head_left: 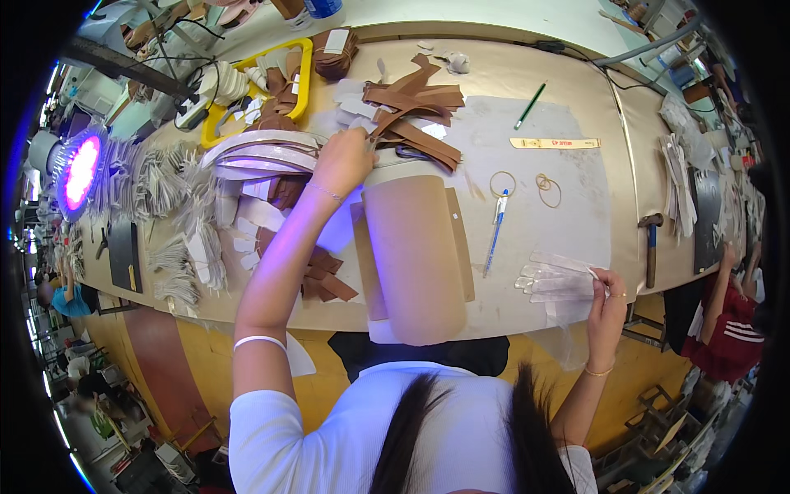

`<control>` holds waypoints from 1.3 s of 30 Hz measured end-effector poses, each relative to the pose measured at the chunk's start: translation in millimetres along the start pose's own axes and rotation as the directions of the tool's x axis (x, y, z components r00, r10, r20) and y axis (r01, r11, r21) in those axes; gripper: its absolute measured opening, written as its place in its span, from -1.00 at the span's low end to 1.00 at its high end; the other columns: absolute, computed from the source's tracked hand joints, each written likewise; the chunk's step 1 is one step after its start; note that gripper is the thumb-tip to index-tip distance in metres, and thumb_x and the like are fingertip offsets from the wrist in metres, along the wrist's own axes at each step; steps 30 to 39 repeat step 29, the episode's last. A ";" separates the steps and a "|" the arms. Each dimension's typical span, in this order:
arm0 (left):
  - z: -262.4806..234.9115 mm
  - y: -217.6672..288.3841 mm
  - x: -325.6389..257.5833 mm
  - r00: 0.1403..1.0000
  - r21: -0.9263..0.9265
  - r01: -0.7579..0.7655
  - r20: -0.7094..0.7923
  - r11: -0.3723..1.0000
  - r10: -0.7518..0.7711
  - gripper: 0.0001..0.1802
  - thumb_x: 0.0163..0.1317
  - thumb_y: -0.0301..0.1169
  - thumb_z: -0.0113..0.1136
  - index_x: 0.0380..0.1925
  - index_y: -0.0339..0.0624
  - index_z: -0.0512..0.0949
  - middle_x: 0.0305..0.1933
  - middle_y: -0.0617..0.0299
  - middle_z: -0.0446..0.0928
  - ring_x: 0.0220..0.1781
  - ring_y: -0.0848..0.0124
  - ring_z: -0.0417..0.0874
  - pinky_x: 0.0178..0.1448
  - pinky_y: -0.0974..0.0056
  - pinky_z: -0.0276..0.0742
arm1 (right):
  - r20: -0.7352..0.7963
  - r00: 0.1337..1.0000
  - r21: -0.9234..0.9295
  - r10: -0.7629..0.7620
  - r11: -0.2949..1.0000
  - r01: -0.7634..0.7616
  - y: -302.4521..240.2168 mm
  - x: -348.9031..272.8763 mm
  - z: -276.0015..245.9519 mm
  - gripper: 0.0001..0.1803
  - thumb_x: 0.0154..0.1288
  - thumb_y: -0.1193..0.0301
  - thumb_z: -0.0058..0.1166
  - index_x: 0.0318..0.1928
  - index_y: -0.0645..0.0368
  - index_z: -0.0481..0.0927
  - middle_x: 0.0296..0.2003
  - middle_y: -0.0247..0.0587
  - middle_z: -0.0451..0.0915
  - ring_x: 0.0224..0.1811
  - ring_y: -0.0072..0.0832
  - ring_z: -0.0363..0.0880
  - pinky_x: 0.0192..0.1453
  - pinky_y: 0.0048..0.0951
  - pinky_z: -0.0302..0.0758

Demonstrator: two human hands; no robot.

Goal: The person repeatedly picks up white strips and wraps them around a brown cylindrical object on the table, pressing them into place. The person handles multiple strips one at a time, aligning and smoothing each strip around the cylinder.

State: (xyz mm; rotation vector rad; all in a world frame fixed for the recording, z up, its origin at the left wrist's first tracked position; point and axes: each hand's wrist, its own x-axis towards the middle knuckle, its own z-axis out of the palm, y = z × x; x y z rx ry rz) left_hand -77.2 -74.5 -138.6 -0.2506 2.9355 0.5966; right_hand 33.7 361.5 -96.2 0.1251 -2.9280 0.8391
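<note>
My left hand (344, 162) reaches to the left edge of a pile of brown strips (420, 103), its fingers curled in. What they grip there is hidden under the hand. A bundle of whitish curved strips (271, 154) lies just left of that wrist. Over at the right, by the table's front edge, my right hand (609, 306) pinches the end of several pale translucent strips (559, 278), which fan out to the left. Between my arms, a tan rounded block (415, 255) rests on a flat brown board and reaches the front edge.
A yellow plastic basket (306, 78) with strips stands at back left, near a glowing purple lamp (81, 171). On a grey sheet lie a green pencil (530, 105), a ruler (555, 143), a pen (496, 232) and rubber bands (548, 190). A hammer (651, 247) lies far right. Other people work both sides.
</note>
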 end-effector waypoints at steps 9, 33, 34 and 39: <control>17.5 -8.1 1.7 0.998 -0.147 0.006 -0.056 0.989 -0.014 -0.49 -0.16 -0.32 0.49 -0.20 -0.28 0.50 -0.34 -0.02 0.59 -0.25 0.10 0.63 -0.11 0.15 0.51 | 0.004 1.000 0.066 -0.002 0.998 0.001 -10.8 4.0 -2.6 -0.88 0.28 0.63 -0.02 -0.18 0.24 0.52 -0.26 -0.14 0.58 -0.15 -0.26 0.52 -0.01 -0.37 0.43; -82.9 72.0 -94.6 0.963 -0.510 -0.235 -0.006 0.828 0.270 -0.59 0.23 -0.28 0.23 0.09 -0.06 0.55 -0.24 0.20 0.54 -0.14 0.47 0.53 -0.08 0.43 0.36 | -0.011 1.000 0.139 -0.008 0.990 0.009 -19.1 5.7 -5.4 -0.89 0.41 0.57 -0.12 -0.11 0.27 0.46 -0.28 -0.18 0.60 -0.23 -0.40 0.63 -0.17 -0.51 0.49; -82.9 72.0 -94.6 0.963 -0.510 -0.235 -0.006 0.828 0.270 -0.59 0.23 -0.28 0.23 0.09 -0.06 0.55 -0.24 0.20 0.54 -0.14 0.47 0.53 -0.08 0.43 0.36 | -0.011 1.000 0.139 -0.008 0.990 0.009 -19.1 5.7 -5.4 -0.89 0.41 0.57 -0.12 -0.11 0.27 0.46 -0.28 -0.18 0.60 -0.23 -0.40 0.63 -0.17 -0.51 0.49; -82.9 72.0 -94.6 0.963 -0.510 -0.235 -0.006 0.828 0.270 -0.59 0.23 -0.28 0.23 0.09 -0.06 0.55 -0.24 0.20 0.54 -0.14 0.47 0.53 -0.08 0.43 0.36 | -0.011 1.000 0.139 -0.008 0.990 0.009 -19.1 5.7 -5.4 -0.89 0.41 0.57 -0.12 -0.11 0.27 0.46 -0.28 -0.18 0.60 -0.23 -0.40 0.63 -0.17 -0.51 0.49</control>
